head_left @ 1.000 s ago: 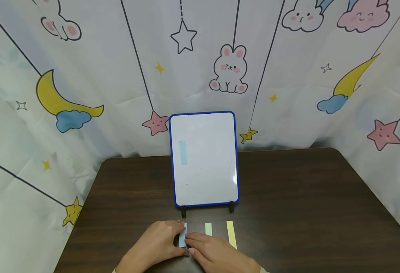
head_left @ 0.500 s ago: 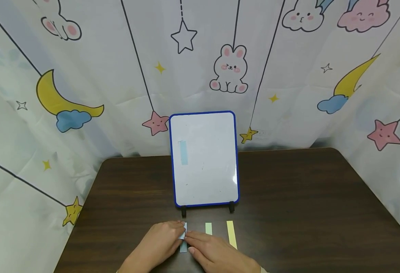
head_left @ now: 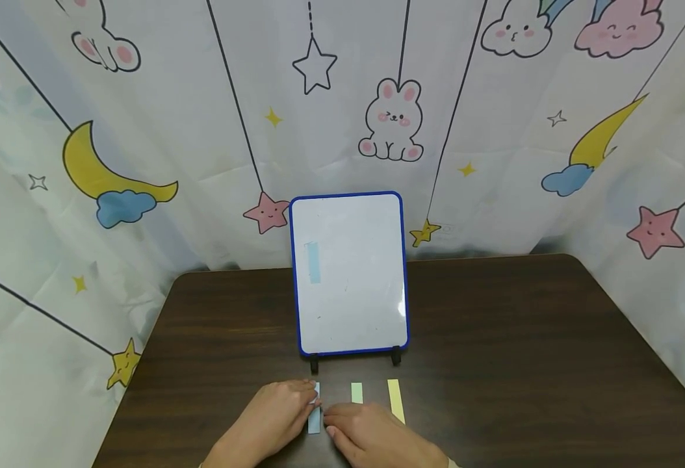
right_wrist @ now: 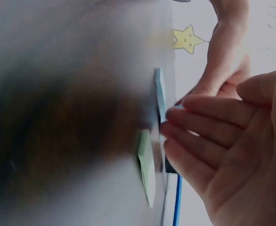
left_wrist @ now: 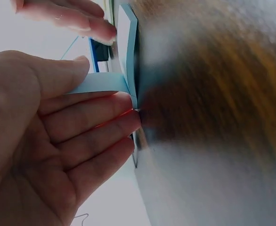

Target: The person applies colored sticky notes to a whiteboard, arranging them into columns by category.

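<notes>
My left hand (head_left: pixel 278 413) pinches a light blue sticky strip (left_wrist: pixel 100 83) between thumb and index finger. The strip rises from the thin blue sticky-note pad (head_left: pixel 314 424) lying on the table, its lower end still meeting the pad in the left wrist view. The other left fingers rest at the tabletop beside the pad. Just right of the pad, my right hand (head_left: pixel 374 429) lies low over the table with its fingers straight and together, holding nothing. Partly behind that hand is a green sticky-note pad (head_left: pixel 357 392); in the right wrist view the green pad (right_wrist: pixel 147 167) shows whole.
A yellow sticky-note pad (head_left: pixel 396 400) lies farther right. Behind the pads, a blue-framed whiteboard (head_left: pixel 354 305) leans on a stand with black feet (head_left: pixel 314 364). One blue strip (head_left: pixel 314 263) is stuck on its upper left. A patterned cloth (head_left: pixel 202 130) hangs behind the dark table (head_left: pixel 494 351).
The left thumb has come up from the pad's near end to the index finger, lifting a strip's near end. Right fingertips have drawn back slightly to the right, off the blue pad.
</notes>
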Available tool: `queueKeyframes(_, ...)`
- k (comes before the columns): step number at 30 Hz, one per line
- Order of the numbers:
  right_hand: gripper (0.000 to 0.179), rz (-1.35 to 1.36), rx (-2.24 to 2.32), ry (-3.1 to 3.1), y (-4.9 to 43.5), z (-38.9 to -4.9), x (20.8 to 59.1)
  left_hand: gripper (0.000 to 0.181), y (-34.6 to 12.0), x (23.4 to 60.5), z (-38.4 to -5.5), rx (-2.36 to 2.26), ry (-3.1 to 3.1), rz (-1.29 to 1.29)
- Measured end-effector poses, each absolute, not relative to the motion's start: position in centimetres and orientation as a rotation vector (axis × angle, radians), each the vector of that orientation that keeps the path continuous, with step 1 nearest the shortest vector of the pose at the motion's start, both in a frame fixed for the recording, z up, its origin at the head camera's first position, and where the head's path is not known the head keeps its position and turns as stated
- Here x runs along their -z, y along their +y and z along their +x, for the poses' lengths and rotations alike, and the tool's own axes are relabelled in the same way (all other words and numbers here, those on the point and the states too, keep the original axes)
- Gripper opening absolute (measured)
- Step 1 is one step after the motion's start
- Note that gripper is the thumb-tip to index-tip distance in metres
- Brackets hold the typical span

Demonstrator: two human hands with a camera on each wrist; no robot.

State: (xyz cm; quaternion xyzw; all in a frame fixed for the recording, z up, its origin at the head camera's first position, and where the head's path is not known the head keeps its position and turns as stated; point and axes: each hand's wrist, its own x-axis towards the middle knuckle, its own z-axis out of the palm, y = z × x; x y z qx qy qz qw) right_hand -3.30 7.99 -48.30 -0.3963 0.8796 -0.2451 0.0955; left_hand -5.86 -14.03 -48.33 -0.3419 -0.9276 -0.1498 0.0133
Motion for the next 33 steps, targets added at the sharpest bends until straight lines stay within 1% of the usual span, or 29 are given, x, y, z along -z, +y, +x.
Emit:
queueKeyframes(5,0.053,-1.267,0.587,2.526,7.8,-3.0,48.7,0.014,-14.0,48.4,-5.8,0.469,-2.865,-1.062)
queueKeyframes(11,0.058,-1.232,0.527,2.511,7.8,-3.0,49.2,0.019,-13.8,48.5,-5.8,0.459,-2.806,-1.066)
queueKeyframes(14,0.058,-1.195,0.549,2.521,7.8,-3.0,49.4,0.02,-13.7,48.4,-5.8,0.447,-2.8,-1.074)
queueKeyframes(20,0.058,-1.126,0.538,2.486,7.8,-3.2,49.3,0.014,-13.8,48.1,-5.9,0.408,-2.824,-1.109)
queueKeyframes(27,0.058,-1.069,0.537,2.434,7.6,-3.4,48.9,0.013,-14.0,48.1,-5.9,0.375,-2.816,-1.103)
queueKeyframes(33,0.056,-1.126,0.567,2.516,7.9,-3.1,48.8,0.022,-13.9,48.3,-5.8,0.444,-2.851,-1.063)
